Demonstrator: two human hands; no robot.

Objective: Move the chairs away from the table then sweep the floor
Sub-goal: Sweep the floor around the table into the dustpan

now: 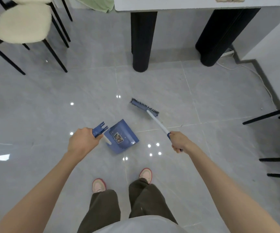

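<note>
Floor [35, 106]: grey glossy tiles spread under and around both grips. A few dark specks lie along the joint just ahead of the right grip, so I judge the sweeping to be under way, not finished.
Desk [186, 5]: white top on two dark round legs, well ahead of both grips. No chair stands under it.
Chairs: cream-seated chairs [24, 22] on black legs stand far ahead and to the left of the left grip, apart from the desk. More black chair legs [267, 117] show out beyond the right grip. The first half of the task looks done.
Dustpan [120, 137]: blue, down at the floor just ahead of the left grip, between the two grips. Whether it holds any dirt cannot be told.
Broom [144, 107]: the blue head is on the tiles ahead of the right grip, with its white handle running back into that grip. The head is near the dustpan but apart from it.
Left grip [83, 142]: fingers wrapped round the blue top of the dustpan handle.
Right grip [179, 142]: fingers wrapped round the blue end of the broom handle.
Remaining: draw the specks towards the dustpan, sweep the ground under the desk, then gather it all up.
</note>
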